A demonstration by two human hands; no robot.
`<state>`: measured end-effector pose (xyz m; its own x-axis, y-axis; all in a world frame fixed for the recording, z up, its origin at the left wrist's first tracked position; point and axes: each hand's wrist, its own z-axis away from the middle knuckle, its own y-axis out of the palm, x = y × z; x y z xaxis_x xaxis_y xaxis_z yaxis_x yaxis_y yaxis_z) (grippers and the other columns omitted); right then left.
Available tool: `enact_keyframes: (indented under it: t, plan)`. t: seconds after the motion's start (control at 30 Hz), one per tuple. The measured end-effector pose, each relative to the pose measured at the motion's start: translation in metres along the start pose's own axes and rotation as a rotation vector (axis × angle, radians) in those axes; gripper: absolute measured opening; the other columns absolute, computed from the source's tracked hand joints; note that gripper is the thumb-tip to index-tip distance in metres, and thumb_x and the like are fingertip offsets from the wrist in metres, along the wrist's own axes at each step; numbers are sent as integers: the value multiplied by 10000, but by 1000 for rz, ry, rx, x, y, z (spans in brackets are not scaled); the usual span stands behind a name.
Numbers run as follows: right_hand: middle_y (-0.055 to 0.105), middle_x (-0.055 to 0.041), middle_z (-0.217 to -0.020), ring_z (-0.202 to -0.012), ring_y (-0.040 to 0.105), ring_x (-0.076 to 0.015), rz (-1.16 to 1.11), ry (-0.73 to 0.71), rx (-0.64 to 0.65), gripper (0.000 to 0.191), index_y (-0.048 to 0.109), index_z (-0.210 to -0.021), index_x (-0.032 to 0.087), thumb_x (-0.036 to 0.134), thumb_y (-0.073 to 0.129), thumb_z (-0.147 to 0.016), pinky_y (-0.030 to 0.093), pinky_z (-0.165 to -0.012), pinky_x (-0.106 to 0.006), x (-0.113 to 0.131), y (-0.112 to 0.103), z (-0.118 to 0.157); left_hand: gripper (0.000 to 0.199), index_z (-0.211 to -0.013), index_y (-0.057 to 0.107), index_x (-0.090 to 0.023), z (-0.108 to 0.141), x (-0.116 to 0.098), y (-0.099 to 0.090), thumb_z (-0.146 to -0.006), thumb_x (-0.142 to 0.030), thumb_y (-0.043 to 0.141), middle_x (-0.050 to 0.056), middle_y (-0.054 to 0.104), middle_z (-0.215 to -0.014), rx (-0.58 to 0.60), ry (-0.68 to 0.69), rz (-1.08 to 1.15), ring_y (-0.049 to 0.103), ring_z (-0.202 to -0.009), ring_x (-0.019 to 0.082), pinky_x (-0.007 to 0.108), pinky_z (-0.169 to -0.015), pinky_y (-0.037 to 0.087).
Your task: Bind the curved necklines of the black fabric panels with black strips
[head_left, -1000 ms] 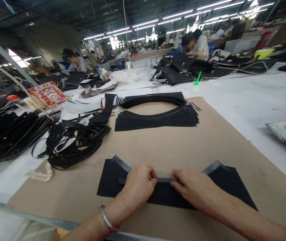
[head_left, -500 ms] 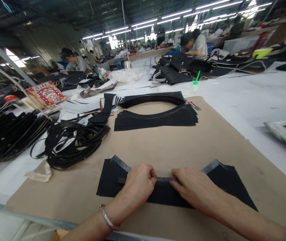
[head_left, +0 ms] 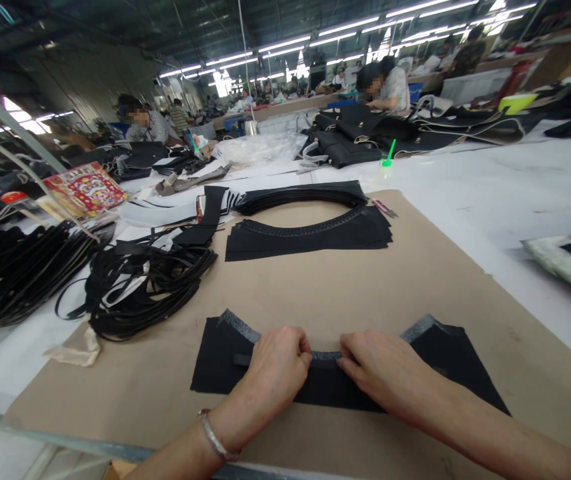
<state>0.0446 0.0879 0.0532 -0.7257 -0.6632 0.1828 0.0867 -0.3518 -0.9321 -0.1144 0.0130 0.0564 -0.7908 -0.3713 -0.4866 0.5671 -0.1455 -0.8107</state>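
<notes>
A black panel [head_left: 328, 392] with a concave upper edge lies flat on the brown sheet, and a speckled grey strip [head_left: 326, 356] follows that curve. My left hand [head_left: 283, 353] is closed, its fingertips pinching the curved edge left of the middle. Just across from it, my right hand [head_left: 373, 357] pinches the same edge with thumb and fingers. A short length of strip shows between the two hands. Beyond them rests a stack of black curved panels [head_left: 310, 243], with a second curved stack [head_left: 300, 197] behind it.
Coiled black straps [head_left: 150, 287] lie at left beside a pile of black pieces [head_left: 20, 273]. Small pink-handled snips [head_left: 384, 208] lie by the stacks. A green-tipped bottle [head_left: 386, 167] stands farther back. Black bag parts [head_left: 360, 137] fill the far side, and people work beyond.
The whole view has shifted slightly. Both hands keep their pinch on the panel's curved edge, with almost no visible movement.
</notes>
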Motion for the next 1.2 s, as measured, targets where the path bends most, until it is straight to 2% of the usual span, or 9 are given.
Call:
enact_keyframes:
  t: [0.13,0.23,0.37,0.47,0.53,0.67,0.73,0.97,1.2]
  plan:
    - [706,-117,-769,-767,688,-285,4,-6,-6,179,679,-810,166,227,520,-866,408,-572,-297,1,0,0,95,-822,618,-195,2,-1,4,-777,-144,553,5,645,-711,-11,0,-44,598,-698,166,248,-597,319]
    - [703,-121,-781,-780,689,-285,5,5,-17,161,678,-847,160,234,538,-872,426,-589,-301,3,-1,2,213,-981,535,-198,2,1,4,-779,-158,590,-11,626,-736,-53,-32,-96,597,-699,171,252,-593,314]
    - [702,-118,-778,-791,689,-289,-5,33,-47,141,666,-844,166,276,581,-871,424,-589,-298,1,-2,7,178,-947,498,-215,4,4,4,-809,-201,610,-27,603,-732,-48,-20,-129,597,-713,182,264,-612,339]
    - [694,-92,-753,-793,687,-289,-20,54,-73,153,646,-862,174,327,632,-856,419,-589,-296,-3,-4,9,151,-938,527,-205,10,7,11,-813,-154,593,19,616,-902,-194,87,-161,587,-887,213,308,-754,407]
    - [688,-76,-745,-797,684,-287,-31,63,-86,174,631,-896,177,343,650,-849,419,-592,-297,-5,-4,10,204,-987,564,-206,14,11,20,-827,-85,525,45,601,-1034,-305,242,-190,554,-988,227,358,-857,415]
    - [687,-82,-782,-810,677,-293,-38,64,-104,182,609,-961,177,331,633,-867,424,-613,-311,-5,0,12,370,-1076,611,-212,19,21,39,-864,-21,374,50,627,-1006,-278,623,-207,567,-916,200,334,-829,470]
    - [683,-84,-794,-826,672,-294,-46,62,-105,184,605,-972,177,336,622,-879,423,-635,-316,-5,1,12,393,-1125,608,-188,21,26,44,-863,-21,366,62,637,-1000,-276,723,-232,572,-891,197,313,-799,492]
    - [672,-46,-733,-721,645,-229,-106,-12,-14,237,644,-784,193,421,634,-846,329,-564,-264,-33,-23,15,610,-1332,500,-164,26,31,47,-744,-13,439,83,633,-1012,-335,817,-415,561,-871,215,322,-780,508]
    - [666,-42,-675,-630,607,-186,-105,-16,54,150,670,-709,181,257,593,-813,249,-503,-255,-56,-43,21,680,-1396,440,-234,24,29,54,-745,-55,520,55,612,-955,-366,789,-557,531,-815,216,321,-725,492]
